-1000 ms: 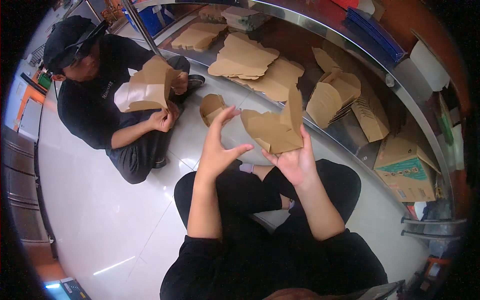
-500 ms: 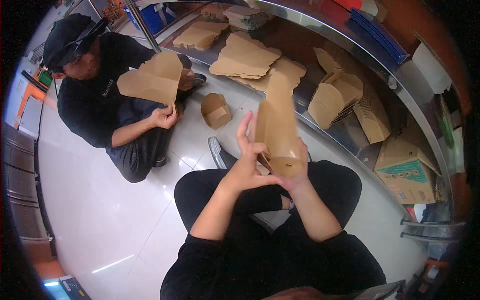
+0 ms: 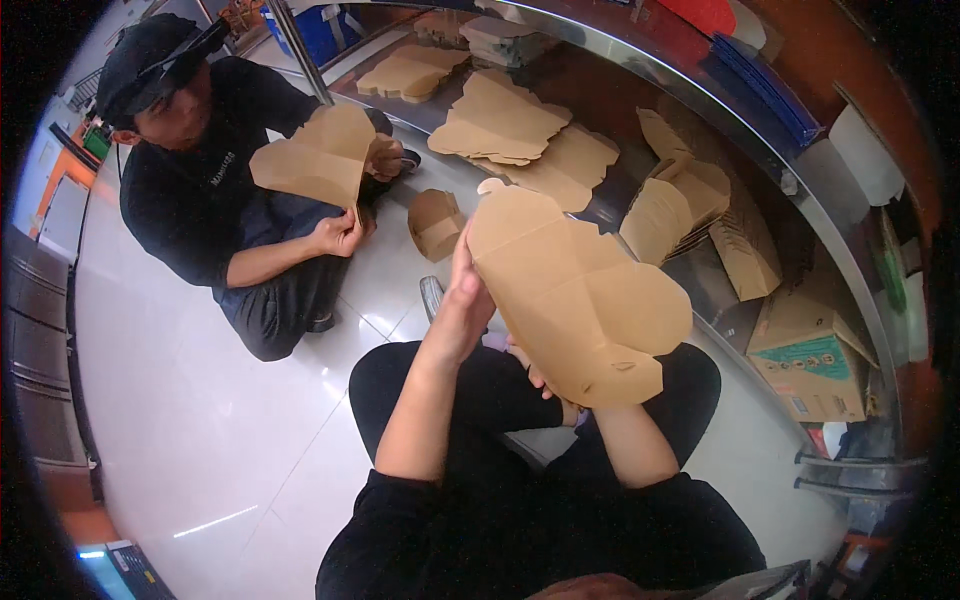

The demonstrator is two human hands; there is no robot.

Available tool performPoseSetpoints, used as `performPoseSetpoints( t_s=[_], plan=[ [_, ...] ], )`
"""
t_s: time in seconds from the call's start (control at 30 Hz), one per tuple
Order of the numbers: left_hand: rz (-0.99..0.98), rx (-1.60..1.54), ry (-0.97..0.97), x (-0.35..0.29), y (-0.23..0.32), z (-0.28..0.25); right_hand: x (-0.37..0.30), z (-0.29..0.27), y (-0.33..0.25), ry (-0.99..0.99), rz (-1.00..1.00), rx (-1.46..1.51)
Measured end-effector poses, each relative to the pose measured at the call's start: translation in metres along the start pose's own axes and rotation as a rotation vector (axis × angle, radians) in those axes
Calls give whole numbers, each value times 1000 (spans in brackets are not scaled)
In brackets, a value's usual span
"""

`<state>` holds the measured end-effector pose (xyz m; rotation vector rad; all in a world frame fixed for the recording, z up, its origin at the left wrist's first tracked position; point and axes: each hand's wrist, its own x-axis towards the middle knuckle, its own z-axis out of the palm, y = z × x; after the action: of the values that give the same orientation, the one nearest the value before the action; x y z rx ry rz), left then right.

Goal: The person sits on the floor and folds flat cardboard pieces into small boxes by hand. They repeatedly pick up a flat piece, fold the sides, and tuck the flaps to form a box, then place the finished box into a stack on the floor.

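Note:
A brown cardboard takeaway-box blank point(image 3: 560, 290) with crease lines, rounded flaps and small slots is tilted above my crossed legs. My left hand point(image 3: 463, 305) grips its left edge, fingers mostly behind the board. Most of my right hand point(image 3: 532, 368) is hidden under the blank; a few of its fingertips show at the lower left edge, closed against the board. Beyond my left hand, a small partly folded box point(image 3: 436, 224) stands on the floor.
At the left a seated person in black holds another cardboard blank point(image 3: 318, 158). Stacks of flat blanks point(image 3: 500, 118) and nested folded boxes point(image 3: 672, 205) lie on the low metal shelf point(image 3: 590, 100). A printed carton point(image 3: 812, 365) stands at the right.
The blank in my hands has turned from a narrow, folded side view to a broad, flatter face. My left hand has moved to its left edge, and my right hand has gone behind it.

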<state>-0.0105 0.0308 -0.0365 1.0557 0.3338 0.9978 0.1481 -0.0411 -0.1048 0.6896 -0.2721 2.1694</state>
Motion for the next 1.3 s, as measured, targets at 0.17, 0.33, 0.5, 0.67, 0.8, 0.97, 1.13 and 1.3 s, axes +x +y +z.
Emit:
performPoseSetpoints(
  t_s=[0.17,0.33,0.5,0.67,0.8,0.97,1.13,1.3],
  plan=[
    [10,-149,27,-2,-5,3,-4,-3,14,114,-76,149],
    [213,-66,117,-1,-12,8,1,1,17,89,-104,206],
    [168,255,-4,-4,-16,-10,4,6,14,128,-131,211],
    [150,91,48,-4,-12,3,-2,8,9,174,-144,140],
    [178,16,31,-6,-15,-1,4,11,4,105,-81,-122],
    [112,106,-102,-11,-8,-20,3,16,7,56,-43,-188],
    [207,167,-105,-13,-11,-34,9,29,3,175,-209,-477],
    [6,33,-107,-18,6,-31,19,56,-26,632,-479,-1479]
  ],
)
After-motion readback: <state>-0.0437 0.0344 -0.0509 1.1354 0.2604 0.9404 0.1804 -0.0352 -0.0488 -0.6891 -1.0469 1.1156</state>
